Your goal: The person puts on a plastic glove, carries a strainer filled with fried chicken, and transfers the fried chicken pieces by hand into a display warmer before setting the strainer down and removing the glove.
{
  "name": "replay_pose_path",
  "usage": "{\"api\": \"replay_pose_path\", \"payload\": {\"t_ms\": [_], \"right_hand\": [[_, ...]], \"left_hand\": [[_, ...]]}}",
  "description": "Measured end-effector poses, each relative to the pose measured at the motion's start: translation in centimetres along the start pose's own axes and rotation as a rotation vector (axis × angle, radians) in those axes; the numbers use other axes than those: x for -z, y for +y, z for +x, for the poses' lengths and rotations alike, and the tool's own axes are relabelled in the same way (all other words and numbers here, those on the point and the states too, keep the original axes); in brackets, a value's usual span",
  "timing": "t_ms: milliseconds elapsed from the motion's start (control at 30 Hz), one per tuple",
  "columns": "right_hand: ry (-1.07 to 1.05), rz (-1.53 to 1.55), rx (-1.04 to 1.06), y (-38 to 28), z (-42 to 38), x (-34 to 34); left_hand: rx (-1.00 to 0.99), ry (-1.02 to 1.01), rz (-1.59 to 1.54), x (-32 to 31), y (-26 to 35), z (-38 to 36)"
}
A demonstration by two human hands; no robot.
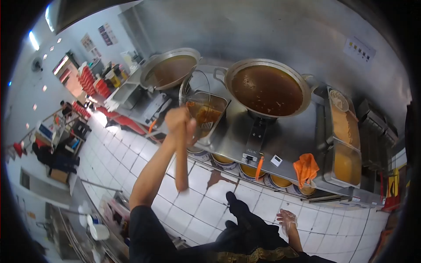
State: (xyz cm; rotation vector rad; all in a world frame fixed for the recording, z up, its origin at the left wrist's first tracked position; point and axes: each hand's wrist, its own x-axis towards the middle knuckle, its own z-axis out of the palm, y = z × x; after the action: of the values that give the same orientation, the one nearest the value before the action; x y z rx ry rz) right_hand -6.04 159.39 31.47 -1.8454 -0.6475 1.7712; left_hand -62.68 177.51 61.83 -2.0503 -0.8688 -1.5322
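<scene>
My left hand point(178, 122) is wrapped around the thick wooden handle point(181, 164) of what looks like a wire strainer point(187, 85). The handle slants down toward me, and the wire part shows beyond my fist. Beside it on the steel counter sits a metal tray point(223, 107) with orange-brown food and a slotted metal piece point(206, 126) in it. My right hand point(287, 220), in a clear plastic glove, hangs low over the floor. Its fingers are apart and hold nothing.
Two large woks, one in front point(272, 90) and one at left point(171, 70), hold dark oil. An orange cloth point(306, 168) hangs on the counter edge. Trays of breading point(344, 127) and yellow liquid point(346, 164) stand at right. Several tins point(223, 160) line the floor below.
</scene>
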Motion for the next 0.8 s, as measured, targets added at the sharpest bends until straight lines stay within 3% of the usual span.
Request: {"api": "replay_pose_path", "payload": {"t_ms": [133, 233, 367, 533, 700, 800], "right_hand": [[-0.038, -0.042, -0.031, -0.3, 4.1, -4.7], [-0.123, 0.019, 0.002, -1.0, 6.3, -8.7], [-0.156, 0.039, -0.052, -7.2, 7.5, -16.0], [-0.140, -0.020, -0.094, -9.4, 8.8, -18.9], [-0.152, -0.046, -0.058, -7.2, 10.6, -19.6], [-0.220, -0.196, -0.091, -9.3, 9.4, -20.6]], "left_hand": [[-0.103, -0.258, -0.205, -0.9, -1.3, -0.4], [-0.018, -0.376, -0.266, -1.1, -3.0, -0.2], [0.041, -0.380, -0.325, -0.2, -5.0, 0.5], [0.115, -0.024, -0.336, 1.0, -7.6, -0.6], [0.551, 0.676, -0.367, 3.6, -8.4, -4.9], [0.580, 0.761, -0.412, 5.3, -9.5, -9.5]]}}
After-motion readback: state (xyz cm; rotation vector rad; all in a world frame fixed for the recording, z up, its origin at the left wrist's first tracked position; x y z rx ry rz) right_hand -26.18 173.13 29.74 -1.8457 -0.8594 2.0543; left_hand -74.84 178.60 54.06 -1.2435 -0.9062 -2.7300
